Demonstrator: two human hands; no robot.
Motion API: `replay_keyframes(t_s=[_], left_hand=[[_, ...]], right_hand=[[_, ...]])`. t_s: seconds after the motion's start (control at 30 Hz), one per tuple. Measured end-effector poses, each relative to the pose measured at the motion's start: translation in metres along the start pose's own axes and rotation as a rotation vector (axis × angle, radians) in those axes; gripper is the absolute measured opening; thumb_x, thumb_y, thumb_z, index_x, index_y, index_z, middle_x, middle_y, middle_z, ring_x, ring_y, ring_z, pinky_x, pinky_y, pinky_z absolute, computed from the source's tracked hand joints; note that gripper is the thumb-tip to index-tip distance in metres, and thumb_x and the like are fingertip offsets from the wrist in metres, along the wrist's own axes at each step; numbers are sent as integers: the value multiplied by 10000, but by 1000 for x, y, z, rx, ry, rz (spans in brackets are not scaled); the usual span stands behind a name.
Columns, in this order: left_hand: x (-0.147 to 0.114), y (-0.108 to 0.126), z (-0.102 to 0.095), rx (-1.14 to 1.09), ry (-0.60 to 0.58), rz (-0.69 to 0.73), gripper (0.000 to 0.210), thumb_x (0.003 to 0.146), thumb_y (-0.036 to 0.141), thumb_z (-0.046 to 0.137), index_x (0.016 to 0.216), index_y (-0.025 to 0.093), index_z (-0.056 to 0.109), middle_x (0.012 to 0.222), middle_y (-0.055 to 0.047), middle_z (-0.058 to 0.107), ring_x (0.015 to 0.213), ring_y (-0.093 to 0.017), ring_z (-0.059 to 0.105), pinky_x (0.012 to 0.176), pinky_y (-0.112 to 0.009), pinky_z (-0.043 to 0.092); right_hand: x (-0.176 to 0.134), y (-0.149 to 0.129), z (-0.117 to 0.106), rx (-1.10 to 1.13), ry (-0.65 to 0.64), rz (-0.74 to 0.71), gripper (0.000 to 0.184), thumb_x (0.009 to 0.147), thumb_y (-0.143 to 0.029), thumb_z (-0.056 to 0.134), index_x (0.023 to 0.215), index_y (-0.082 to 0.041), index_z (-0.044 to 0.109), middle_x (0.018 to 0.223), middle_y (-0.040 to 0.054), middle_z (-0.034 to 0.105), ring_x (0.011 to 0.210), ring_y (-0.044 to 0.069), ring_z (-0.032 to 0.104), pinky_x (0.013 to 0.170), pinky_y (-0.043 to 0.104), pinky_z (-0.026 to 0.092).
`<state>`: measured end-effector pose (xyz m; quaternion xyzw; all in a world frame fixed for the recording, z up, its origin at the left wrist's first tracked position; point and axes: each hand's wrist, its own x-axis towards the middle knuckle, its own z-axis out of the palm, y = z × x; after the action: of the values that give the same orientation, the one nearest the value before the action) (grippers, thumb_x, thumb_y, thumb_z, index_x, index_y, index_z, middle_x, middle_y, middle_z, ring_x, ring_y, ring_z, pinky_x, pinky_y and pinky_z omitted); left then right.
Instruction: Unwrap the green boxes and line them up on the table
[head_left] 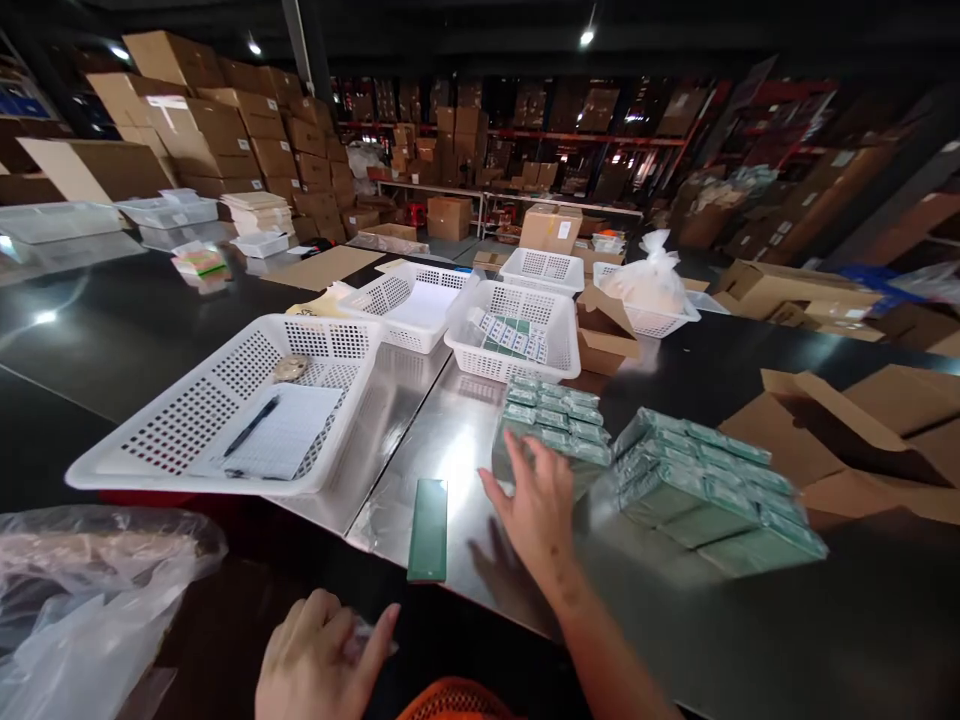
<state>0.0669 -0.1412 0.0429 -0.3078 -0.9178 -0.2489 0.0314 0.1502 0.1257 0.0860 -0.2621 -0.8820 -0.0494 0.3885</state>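
My right hand (pixel 538 505) reaches over the metal tabletop with its fingers spread, at the near side of a stack of green boxes in clear wrap (pixel 559 412). Whether the fingertips touch the stack I cannot tell. Low in the view, my left hand (pixel 319 655) is curled, thumb out, around a crumpled bit of clear plastic (pixel 364 640). Between the hands, a single flat green box (pixel 428 530) lies at the table's front edge. A second block of wrapped green boxes (pixel 712 490) stands to the right.
White perforated baskets sit on the table: one (pixel 187 400) holds paper and a pen (pixel 251 425), another (pixel 517 300) holds labels. Open cardboard boxes (pixel 847 430) stand at the right. A clear plastic bag (pixel 97 590) hangs at the lower left.
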Motion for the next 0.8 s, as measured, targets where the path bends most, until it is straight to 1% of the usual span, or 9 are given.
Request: replay_keyframes(t_s=[0.1, 0.17, 0.27, 0.43, 0.5, 0.57, 0.6, 0.67, 0.8], left_hand=[[12, 34, 21, 250, 54, -15, 466, 906, 620, 465, 826, 212, 676, 881, -14, 582, 607, -158, 581, 562, -252, 244], [26, 58, 29, 253, -85, -58, 551, 879, 664, 495, 1220, 246, 603, 1108, -18, 616, 686, -216, 649, 588, -271, 176], [52, 72, 32, 228, -317, -91, 595, 918, 618, 420, 1393, 272, 511, 1244, -36, 550, 810, -239, 668, 606, -301, 223], [79, 56, 21, 207, -317, -18, 586, 910, 614, 435, 1399, 312, 550, 1487, -15, 462, 809, -223, 672, 629, -352, 439], [77, 58, 14, -39, -227, -1, 731, 796, 750, 549, 1387, 321, 570, 1516, 8, 458, 955, -270, 682, 708, -404, 532], [72, 72, 8, -659, -219, -109, 912, 599, 833, 700, 1324, 286, 622, 1407, -13, 575, 1241, -272, 595, 983, -401, 538], [70, 81, 7, -1119, -290, -207, 938, 585, 801, 742, 1343, 266, 598, 1407, -33, 583, 1367, -231, 504, 1182, -340, 410], [69, 101, 6, -1628, -470, -674, 896, 467, 759, 843, 1133, 187, 663, 1185, -113, 698, 1089, -228, 672, 930, -285, 562], [64, 127, 10, -1743, -460, -736, 710, 507, 520, 931, 998, 89, 655, 857, -144, 713, 745, -180, 679, 654, -211, 537]], right_hand=[[9, 32, -13, -284, 5, -40, 428, 917, -257, 649, 1327, -143, 600, 1450, 137, 494, 1333, 373, 398, 956, 537, 335], [9, 45, -16, -276, -42, -78, 235, 898, -123, 615, 1127, -165, 642, 1479, 116, 479, 1406, 355, 343, 989, 548, 285], [3, 51, -23, -136, -92, -176, 223, 899, 50, 397, 874, -149, 494, 1208, 81, 652, 1359, 276, 450, 1007, 502, 264], [-14, 37, -54, 235, -36, -7, 385, 967, -173, 559, 1342, -246, 507, 1073, 31, 595, 958, 147, 596, 770, 276, 473], [-27, 23, -64, 443, 72, 299, 543, 971, -319, 619, 1490, -331, 459, 1143, 50, 545, 919, 112, 557, 722, 195, 490], [-45, 7, -65, 608, 56, 482, 487, 984, -315, 607, 1457, -378, 510, 1121, 48, 525, 771, 71, 505, 615, 141, 461], [-55, 0, -64, 677, 10, 445, 440, 986, -296, 601, 1415, -375, 546, 1113, 51, 526, 859, 75, 566, 658, 118, 489], [-74, -11, -58, 763, -102, 265, 399, 1000, -381, 570, 1397, -356, 554, 1220, 71, 506, 1087, 112, 621, 854, 143, 535], [-100, -6, -50, 683, -262, -242, 779, 1016, -521, 474, 1650, -183, 172, 1646, 119, 152, 1495, 209, 252, 1157, 230, 330]])
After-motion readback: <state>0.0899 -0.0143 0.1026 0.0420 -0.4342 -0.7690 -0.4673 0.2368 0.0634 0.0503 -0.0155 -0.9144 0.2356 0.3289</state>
